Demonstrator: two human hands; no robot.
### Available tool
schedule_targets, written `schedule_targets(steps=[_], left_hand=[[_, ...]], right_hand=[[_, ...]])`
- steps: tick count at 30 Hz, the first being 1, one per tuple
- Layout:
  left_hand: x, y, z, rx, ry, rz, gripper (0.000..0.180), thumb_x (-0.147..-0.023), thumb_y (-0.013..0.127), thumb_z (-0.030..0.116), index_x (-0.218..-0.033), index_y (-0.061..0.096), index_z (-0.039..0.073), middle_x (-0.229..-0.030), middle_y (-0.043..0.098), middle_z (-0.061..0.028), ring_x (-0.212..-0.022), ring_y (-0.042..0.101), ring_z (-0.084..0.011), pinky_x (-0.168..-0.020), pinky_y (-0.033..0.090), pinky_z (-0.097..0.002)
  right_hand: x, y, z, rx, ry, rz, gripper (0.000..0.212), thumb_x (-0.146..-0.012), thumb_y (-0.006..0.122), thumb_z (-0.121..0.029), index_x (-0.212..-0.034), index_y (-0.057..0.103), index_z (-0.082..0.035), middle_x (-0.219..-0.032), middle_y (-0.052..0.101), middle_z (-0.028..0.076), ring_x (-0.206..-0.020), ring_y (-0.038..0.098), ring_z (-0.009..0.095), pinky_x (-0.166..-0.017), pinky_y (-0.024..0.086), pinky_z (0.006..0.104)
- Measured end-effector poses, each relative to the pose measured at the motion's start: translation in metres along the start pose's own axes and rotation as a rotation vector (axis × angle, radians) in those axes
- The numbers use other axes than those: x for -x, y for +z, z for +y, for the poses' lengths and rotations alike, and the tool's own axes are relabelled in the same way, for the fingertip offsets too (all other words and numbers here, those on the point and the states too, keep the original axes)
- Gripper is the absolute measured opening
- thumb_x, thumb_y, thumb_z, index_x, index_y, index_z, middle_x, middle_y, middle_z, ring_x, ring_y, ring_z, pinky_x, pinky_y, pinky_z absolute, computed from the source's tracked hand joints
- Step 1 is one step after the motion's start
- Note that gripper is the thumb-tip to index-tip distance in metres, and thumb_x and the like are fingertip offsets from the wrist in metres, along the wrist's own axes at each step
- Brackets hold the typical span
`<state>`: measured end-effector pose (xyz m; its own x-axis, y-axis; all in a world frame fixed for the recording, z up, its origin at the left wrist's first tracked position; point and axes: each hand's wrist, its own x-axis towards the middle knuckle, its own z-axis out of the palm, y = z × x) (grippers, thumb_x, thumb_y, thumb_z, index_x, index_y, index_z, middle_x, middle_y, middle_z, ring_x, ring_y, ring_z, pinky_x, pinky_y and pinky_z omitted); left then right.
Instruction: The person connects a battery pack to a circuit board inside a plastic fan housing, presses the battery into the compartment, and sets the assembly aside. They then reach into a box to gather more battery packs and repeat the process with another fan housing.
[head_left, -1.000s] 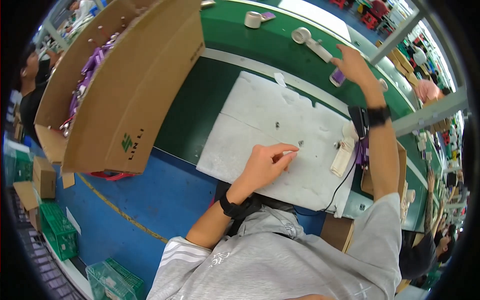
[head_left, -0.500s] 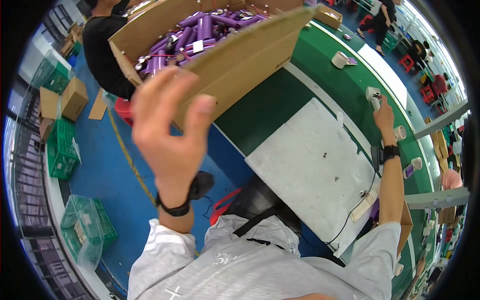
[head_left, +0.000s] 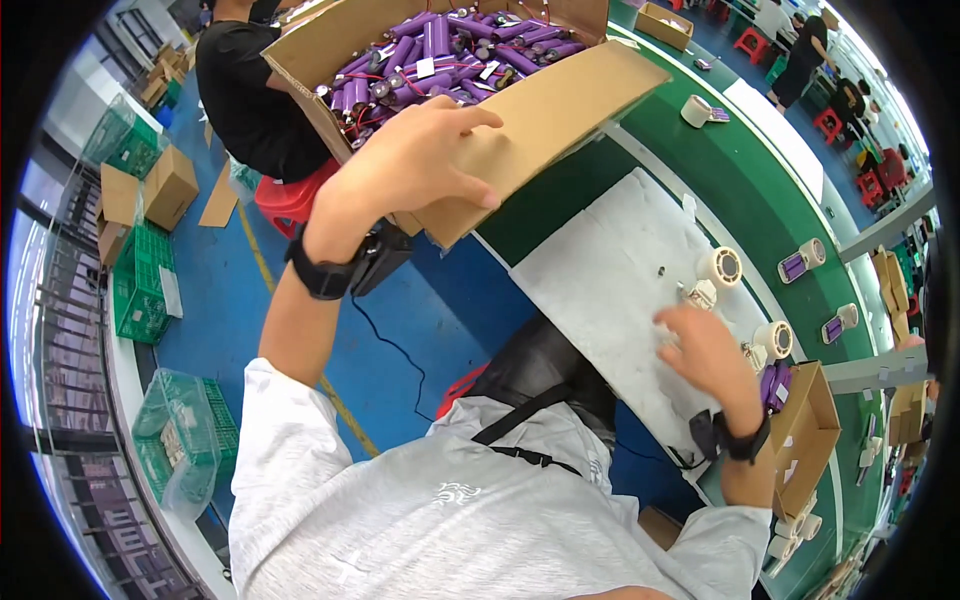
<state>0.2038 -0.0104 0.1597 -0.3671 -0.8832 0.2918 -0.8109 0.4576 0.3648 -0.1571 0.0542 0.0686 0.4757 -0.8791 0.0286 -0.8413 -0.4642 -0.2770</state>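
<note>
My left hand (head_left: 405,165) is raised with its fingers spread over the front flap of a large cardboard box (head_left: 560,100). The thumb lies on the flap. The box is full of purple cylindrical battery cells (head_left: 450,45) with wires. My right hand (head_left: 705,350) rests low on a white mat (head_left: 600,260), fingers curled and blurred, so I cannot tell what it holds. Beside it are a small white part (head_left: 700,293) and a white tape roll (head_left: 720,265). A second roll (head_left: 775,338) lies to its right.
The mat sits on a green workbench (head_left: 720,170). A small open carton (head_left: 805,440) with purple cells (head_left: 770,385) stands by my right wrist. A person in a black shirt (head_left: 245,90) sits on a red stool (head_left: 285,195) behind the big box. Green crates (head_left: 140,290) stand on the blue floor.
My left hand has gone from the mat up to the box flap. My right hand has come back from the far tape rolls to the mat. The view has swung left toward the box.
</note>
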Motion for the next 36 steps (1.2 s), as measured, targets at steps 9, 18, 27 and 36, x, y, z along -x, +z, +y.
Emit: schedule_targets(steps=[9, 18, 27, 36], left_hand=[[-0.015, 0.008, -0.004, -0.216, -0.129, -0.227, 0.082, -0.052, 0.089, 0.035, -0.126, 0.056, 0.02, -0.118, 0.05, -0.0185, -0.111, 0.05, -0.0387, -0.095, 0.045, -0.0463], [-0.007, 0.015, -0.018, -0.842, -0.457, 0.2, 0.093, -0.062, 0.081, 0.054, -0.138, 0.044, 0.016, -0.113, 0.054, -0.0255, -0.105, 0.056, -0.042, -0.095, 0.046, -0.0446], [-0.069, -0.002, -0.063, -0.462, -0.512, -0.119, 0.09, -0.07, 0.074, 0.06, -0.137, 0.044, 0.008, -0.113, 0.061, -0.0316, -0.102, 0.062, -0.0445, -0.089, 0.05, -0.0466], [-0.085, 0.021, -0.07, -0.483, -0.39, 0.164, 0.096, -0.071, 0.071, 0.065, -0.138, 0.04, 0.005, -0.111, 0.06, -0.0342, -0.108, 0.057, -0.0479, -0.091, 0.049, -0.0471]], right_hand=[[-0.269, -0.089, -0.047, 0.115, -0.49, 0.574, 0.037, -0.083, 0.067, -0.022, -0.113, 0.061, 0.0, -0.106, 0.063, 0.018, -0.094, 0.064, 0.029, -0.083, 0.05, 0.0381], [-0.427, -0.005, -0.023, -0.382, -0.068, 0.618, 0.096, -0.075, 0.058, -0.071, -0.135, 0.047, 0.003, -0.131, 0.052, 0.03, -0.122, 0.053, 0.036, -0.102, 0.042, 0.0421], [-0.459, -0.008, 0.01, -0.162, 0.025, 0.34, 0.095, -0.073, 0.048, -0.082, -0.119, 0.064, 0.0, -0.121, 0.061, 0.025, -0.117, 0.057, 0.038, -0.101, 0.043, 0.0421], [-0.406, -0.037, -0.02, -0.344, -0.115, 0.183, 0.094, -0.069, 0.045, -0.086, -0.113, 0.068, -0.006, -0.121, 0.062, 0.02, -0.115, 0.059, 0.033, -0.099, 0.044, 0.0426]])
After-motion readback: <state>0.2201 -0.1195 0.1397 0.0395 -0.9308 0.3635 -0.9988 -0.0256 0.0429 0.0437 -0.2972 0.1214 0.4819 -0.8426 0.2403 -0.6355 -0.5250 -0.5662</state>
